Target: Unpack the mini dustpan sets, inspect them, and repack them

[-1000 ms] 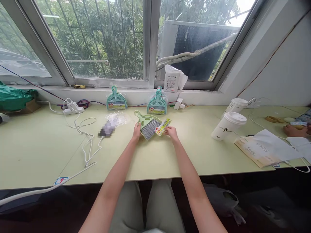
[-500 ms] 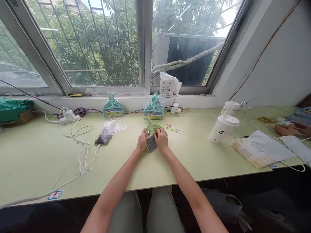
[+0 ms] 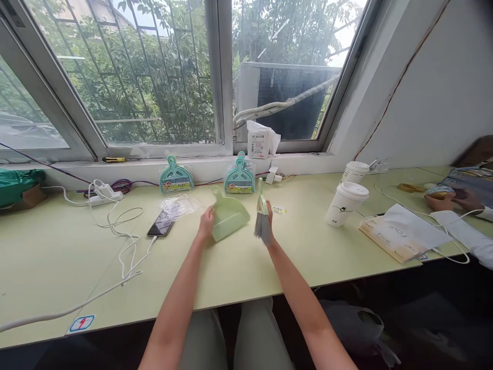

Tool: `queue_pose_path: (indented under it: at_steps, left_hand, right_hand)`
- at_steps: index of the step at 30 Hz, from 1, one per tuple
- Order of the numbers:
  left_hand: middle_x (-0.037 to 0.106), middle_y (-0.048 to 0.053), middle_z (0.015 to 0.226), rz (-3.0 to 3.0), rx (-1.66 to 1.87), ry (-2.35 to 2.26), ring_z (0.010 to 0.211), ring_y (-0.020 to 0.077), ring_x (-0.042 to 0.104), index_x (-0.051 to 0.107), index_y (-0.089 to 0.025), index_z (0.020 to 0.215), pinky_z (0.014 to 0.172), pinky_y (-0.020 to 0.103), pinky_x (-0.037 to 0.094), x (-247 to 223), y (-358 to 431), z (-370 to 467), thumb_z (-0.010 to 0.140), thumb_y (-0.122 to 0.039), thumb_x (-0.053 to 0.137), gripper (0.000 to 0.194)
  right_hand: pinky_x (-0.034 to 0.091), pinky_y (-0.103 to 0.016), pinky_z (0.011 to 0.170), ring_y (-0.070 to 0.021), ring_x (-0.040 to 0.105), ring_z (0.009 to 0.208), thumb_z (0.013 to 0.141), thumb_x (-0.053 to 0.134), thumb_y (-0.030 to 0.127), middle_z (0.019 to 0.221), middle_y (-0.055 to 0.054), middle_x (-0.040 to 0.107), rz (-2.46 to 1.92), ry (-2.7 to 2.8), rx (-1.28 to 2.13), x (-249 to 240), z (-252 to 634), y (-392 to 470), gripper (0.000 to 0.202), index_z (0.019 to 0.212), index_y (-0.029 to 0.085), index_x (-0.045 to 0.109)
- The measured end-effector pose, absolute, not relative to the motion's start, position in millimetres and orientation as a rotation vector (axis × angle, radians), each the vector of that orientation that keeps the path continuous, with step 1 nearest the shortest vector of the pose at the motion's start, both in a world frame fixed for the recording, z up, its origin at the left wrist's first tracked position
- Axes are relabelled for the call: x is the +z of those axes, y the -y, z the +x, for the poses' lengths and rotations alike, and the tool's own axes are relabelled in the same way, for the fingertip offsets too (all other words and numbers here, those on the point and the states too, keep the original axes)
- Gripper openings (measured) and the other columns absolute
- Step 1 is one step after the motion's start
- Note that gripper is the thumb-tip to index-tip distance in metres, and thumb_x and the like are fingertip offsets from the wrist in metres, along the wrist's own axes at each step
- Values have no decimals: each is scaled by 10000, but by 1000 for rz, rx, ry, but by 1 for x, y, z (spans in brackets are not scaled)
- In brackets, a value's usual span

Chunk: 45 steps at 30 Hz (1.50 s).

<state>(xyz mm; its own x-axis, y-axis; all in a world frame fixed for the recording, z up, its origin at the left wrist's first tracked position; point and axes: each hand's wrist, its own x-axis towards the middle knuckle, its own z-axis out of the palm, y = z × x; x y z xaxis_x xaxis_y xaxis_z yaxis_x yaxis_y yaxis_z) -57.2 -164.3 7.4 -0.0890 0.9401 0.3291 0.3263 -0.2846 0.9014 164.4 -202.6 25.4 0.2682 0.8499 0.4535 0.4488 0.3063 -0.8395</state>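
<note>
Pale green desk (image 3: 231, 282), red-marked sticker (image 3: 82, 323) at its near left edge. Both hands over the middle, each loaded.

Left hand (image 3: 207, 223): grip pinched on the left rim of the light green dustpan (image 3: 230, 218), thumb side up top, other fingers mostly hidden. Dustpan's handle points far, wide lip toward near right.

Right hand (image 3: 269, 226): grip closed round the brush (image 3: 262, 227) from its right side, finger detail hidden by the brush. Brush is edge-on, handle far, grey bristles near. Dustpan and brush are apart, small gap between.

Printed label strip (image 3: 280, 210) lies on the desk just beyond the right hand. Phone (image 3: 160, 226) is to the left, cable plugged in, clear plastic wrapper (image 3: 177, 205) just beyond it.

Right side: tissue pack (image 3: 385, 234), then two lidded white cups, front one (image 3: 342, 208) near, rear one (image 3: 354, 172) behind. Co-worker's hand (image 3: 439, 202) far right.

Far edge: teal packaged set (image 3: 176, 177) left, stack of teal sets (image 3: 239, 177) right, both leaning by the sill. Power strip (image 3: 106, 198) far left.
</note>
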Motion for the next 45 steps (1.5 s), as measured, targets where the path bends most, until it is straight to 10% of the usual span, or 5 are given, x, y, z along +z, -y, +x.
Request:
queue_pose_path:
  at_steps: [8,16,45]
  left_hand:
    - [628,45,678,1756,994,-1633,724,221,578,607,-198,597,696,304,453,-7,158,-104,703,-406,599,233]
    - [675,106,945,1791,1182,-1623,779,203,615,694,-167,923,805,343,477,-14,154,-101,722,-423,614,335]
    - [643,65,812,2247,934,-1277,834,230,583,683,-239,749,789,334,471,-1,187,-20,825,-355,567,180]
  right_hand:
    - [401,-333,797,-243,512,954,928,356,284,973,-128,582,-1704,1792,-100,8,211,190,333,800,176,644]
    - [394,-414,828,-292,537,973,914,437,317,961,-186,647,-1957,1855,-206,-7,206,186,323,814,147,693]
    - [354,-339,869,-238,543,1043,854,582,340,1028,-67,679,-1733,1886,96,-5,160,194,165,901,227,693]
